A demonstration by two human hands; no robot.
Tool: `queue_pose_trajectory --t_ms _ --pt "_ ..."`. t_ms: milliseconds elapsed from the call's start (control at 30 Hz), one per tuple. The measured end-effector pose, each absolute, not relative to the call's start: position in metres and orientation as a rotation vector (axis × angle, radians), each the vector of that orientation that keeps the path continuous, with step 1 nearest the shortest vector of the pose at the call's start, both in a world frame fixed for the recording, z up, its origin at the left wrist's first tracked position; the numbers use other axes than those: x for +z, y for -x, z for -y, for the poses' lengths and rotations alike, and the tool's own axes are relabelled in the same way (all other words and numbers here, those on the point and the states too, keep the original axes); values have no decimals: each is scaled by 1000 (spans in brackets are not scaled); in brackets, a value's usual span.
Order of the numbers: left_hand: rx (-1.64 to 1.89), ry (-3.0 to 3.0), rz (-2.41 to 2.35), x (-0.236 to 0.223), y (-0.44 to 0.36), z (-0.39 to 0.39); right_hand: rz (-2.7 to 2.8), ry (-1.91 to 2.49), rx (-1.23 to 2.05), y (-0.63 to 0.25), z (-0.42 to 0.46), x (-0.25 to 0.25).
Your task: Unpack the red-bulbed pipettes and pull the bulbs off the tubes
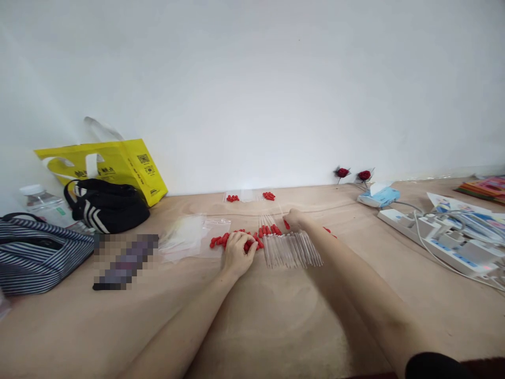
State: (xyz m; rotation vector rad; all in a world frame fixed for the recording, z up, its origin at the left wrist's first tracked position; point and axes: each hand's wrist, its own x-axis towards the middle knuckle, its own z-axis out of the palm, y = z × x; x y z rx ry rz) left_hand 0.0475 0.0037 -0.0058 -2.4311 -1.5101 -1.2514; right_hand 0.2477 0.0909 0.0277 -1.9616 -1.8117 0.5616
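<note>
My left hand rests on a pile of small red rubber bulbs, its fingers curled with thumb and forefinger closed around one of them. My right hand is pinched around a dropper whose red bulb shows beside the fingers; a faint thin tube points away from it. Between my hands lies a row of thin clear tubes. Just beyond that row, several tubes with red bulbs fitted lie side by side. My right forearm covers the row's right end.
Clear plastic bags lie left of the pile. Two bags with red bulbs are near the wall. A yellow bag, black pouch and striped bag stand left. A power strip and tissue pack lie right.
</note>
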Motion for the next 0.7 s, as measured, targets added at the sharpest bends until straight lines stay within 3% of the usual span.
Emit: queue_pose_trajectory --t_ms 433,700 --pt "-909 2522 1085 -5 -68 9 2079 1094 -165 -267 19 -20" --pt "-756 2559 1051 -3 -67 16 2123 1024 -367 -261 24 -22"
